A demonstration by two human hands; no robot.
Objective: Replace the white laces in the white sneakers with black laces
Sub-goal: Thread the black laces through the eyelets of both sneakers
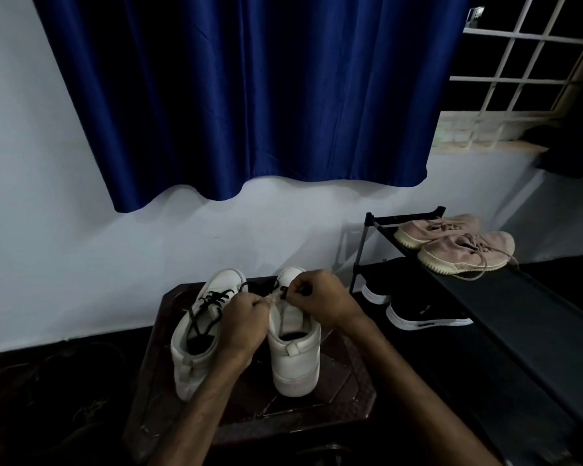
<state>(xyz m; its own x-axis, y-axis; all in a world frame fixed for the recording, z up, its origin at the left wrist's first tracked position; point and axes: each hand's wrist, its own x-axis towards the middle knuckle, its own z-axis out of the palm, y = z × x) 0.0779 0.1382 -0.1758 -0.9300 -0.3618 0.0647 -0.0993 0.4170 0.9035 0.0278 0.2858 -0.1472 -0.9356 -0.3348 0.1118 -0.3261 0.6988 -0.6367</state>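
Note:
Two white sneakers stand heels toward me on a dark brown stool (334, 391). The left sneaker (196, 348) carries a black lace crossed through its eyelets. Over the right sneaker (295, 358) both hands work at the front eyelets. My left hand (244, 322) is curled at the sneaker's left edge and seems to pinch its upper or the lace there. My right hand (320, 295) pinches a black lace (266, 288) that runs across the toe of the right sneaker. The right sneaker's tongue shows bare behind the hands.
A black shoe rack (505, 307) stands to the right, with a pair of pink sneakers (465, 245) on top and black shoes with white soles (424, 314) below. A blue curtain (243, 95) hangs on the wall ahead. The floor around the stool is dark.

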